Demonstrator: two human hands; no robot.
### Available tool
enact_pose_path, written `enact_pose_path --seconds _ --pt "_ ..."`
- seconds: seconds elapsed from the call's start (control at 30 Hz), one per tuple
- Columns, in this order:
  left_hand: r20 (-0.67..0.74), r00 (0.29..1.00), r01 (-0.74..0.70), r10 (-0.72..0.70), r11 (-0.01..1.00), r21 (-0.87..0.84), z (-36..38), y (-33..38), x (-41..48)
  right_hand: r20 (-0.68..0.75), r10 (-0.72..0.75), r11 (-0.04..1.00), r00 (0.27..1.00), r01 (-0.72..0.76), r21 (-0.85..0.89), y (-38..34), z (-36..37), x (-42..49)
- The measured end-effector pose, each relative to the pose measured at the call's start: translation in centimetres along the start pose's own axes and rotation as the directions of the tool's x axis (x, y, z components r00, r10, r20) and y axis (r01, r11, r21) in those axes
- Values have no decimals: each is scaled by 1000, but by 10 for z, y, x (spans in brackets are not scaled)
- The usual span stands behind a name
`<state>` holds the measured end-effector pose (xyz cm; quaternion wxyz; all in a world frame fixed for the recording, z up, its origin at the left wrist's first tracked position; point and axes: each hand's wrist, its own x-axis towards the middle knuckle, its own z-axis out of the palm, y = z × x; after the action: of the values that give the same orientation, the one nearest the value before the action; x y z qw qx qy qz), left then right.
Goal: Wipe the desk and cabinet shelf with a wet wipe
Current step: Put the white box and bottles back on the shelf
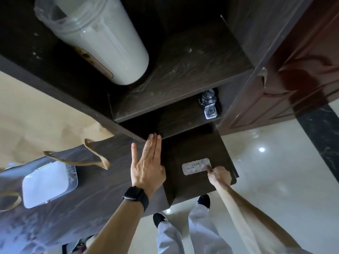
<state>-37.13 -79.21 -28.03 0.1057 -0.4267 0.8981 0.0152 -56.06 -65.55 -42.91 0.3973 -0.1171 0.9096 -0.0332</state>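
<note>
The white jar's (102, 39) label is too blurred to read. Your left hand (146, 162) lies flat, fingers straight and close together. Your right hand (219, 176) presses curled fingers on a corner of the wet wipe (195, 166), which is spread on the bench (192, 187) below the shelf (183, 114).

Dark matt wood-grain desk (192, 189), glossy floor tiles (275, 171), crumpled brown paper bag (36, 125).
</note>
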Motion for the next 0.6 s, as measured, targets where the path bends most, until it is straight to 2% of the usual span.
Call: enact_pose_path --seconds 0.1,0.2,0.3,0.37,0.43,0.5,0.6 --pt "17 1000 7 -6 1000 -28 -5 3 -1 -1 -57 997 998 57 45 1 -16 -19" --pt "53 998 47 -41 993 -104 -17 14 -2 -106 -189 964 976 205 169 -4 -44 -48" --pt "82 994 92 -74 965 -245 -29 30 2 -247 -320 862 915 389 324 -19 -81 -79" --pt "85 995 78 -51 936 -343 -36 42 6 -299 -363 790 882 462 403 -33 -106 -93" --pt "96 995 48 -8 906 -420 -38 51 10 -380 -416 748 826 549 374 -49 -129 -101" --pt "114 993 33 21 890 -454 -38 58 15 -445 -453 758 773 596 265 -66 -146 -100" --pt "105 994 31 22 878 -478 -36 68 23 -435 -452 832 779 544 110 -91 -162 -86"
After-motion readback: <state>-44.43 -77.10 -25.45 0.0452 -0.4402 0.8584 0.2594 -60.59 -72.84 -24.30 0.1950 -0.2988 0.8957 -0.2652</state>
